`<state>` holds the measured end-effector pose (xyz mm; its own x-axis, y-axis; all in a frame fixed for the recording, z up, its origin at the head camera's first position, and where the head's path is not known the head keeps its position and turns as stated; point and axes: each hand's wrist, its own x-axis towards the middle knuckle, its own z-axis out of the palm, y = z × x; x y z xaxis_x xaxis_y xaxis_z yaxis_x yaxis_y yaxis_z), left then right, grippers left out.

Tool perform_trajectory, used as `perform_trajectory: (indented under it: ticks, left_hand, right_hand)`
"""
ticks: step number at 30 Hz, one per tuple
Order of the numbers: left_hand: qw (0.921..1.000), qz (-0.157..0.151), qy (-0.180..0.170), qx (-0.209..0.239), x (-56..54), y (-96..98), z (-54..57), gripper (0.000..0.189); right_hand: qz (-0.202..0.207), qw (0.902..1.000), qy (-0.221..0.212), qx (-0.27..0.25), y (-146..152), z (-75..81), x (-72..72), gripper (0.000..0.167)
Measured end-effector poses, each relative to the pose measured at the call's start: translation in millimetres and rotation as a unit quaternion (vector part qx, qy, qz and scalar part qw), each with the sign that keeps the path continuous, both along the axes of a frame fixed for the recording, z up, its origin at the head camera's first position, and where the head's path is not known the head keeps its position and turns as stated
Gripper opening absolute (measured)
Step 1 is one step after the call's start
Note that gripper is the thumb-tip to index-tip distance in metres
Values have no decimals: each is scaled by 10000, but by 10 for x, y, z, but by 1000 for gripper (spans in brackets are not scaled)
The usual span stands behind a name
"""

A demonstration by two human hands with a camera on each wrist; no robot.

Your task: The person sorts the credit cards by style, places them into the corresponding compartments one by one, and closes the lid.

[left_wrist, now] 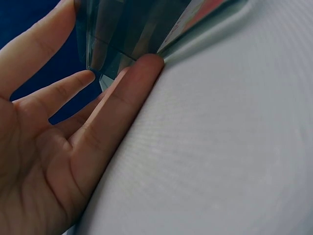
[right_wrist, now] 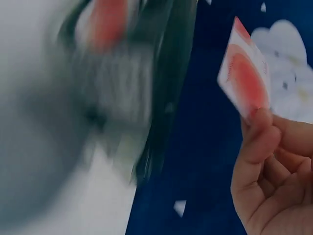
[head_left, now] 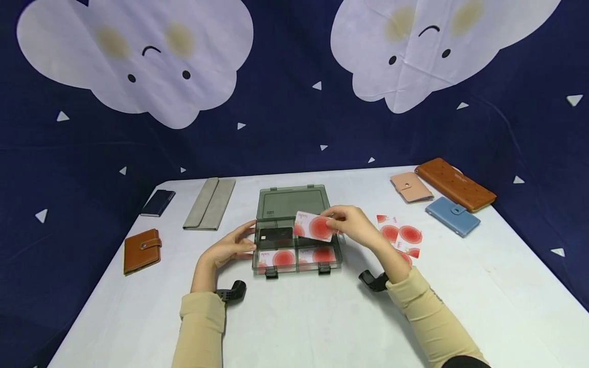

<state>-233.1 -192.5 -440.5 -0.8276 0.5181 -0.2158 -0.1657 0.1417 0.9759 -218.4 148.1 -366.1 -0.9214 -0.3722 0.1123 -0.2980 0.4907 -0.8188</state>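
Note:
A translucent grey-green plastic storage box [head_left: 292, 203] lies on the table with its lid folded back. Red-and-white cards [head_left: 276, 257] fill its two front compartments, and a black card [head_left: 275, 237] lies in the left one behind them. Between thumb and fingers my right hand [head_left: 353, 225] pinches a white card with a red circle [head_left: 317, 227], tilted above the box's right side; in the right wrist view this card [right_wrist: 244, 73] stands out past the fingertips. Against the box's left wall rests my left hand [head_left: 229, 247], fingers spread and fairly straight [left_wrist: 115, 107].
Several more red-and-white cards [head_left: 399, 233] overlap on the table at right. Beyond them lie a pink card holder [head_left: 411, 187], a long brown wallet [head_left: 455, 184] and a blue card holder [head_left: 453, 216]. At left are a brown wallet [head_left: 141, 251], a grey folder [head_left: 209, 204] and a dark notebook-like holder [head_left: 158, 203].

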Motion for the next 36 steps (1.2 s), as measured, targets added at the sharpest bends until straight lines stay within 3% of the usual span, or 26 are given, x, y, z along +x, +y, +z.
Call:
perform_trajectory:
  ticks: [5, 15, 25, 31, 36]
  left_hand:
    - [10000, -4, -3, 4, 4, 5, -3, 81]
    - [10000, 3, -21, 82, 6, 5, -5, 81]
    - [10000, 67, 2, -56, 12, 6, 12, 83]
    - [9999, 87, 4, -121, 15, 11, 13, 82]
    - [9999, 105, -9, -122, 16, 9, 13, 82]
  right_hand:
    - [434, 9978, 162, 484, -325, -32, 91, 16]
    - [644, 9884, 7, 1372, -753, -211, 196, 12]
    - [929, 9669, 342, 2353, -833, -301, 237, 23]
    - [1259, 9535, 104, 2736, -843, -314, 240, 35]
    - [1314, 9501, 50, 2830, -836, -316, 235, 38]
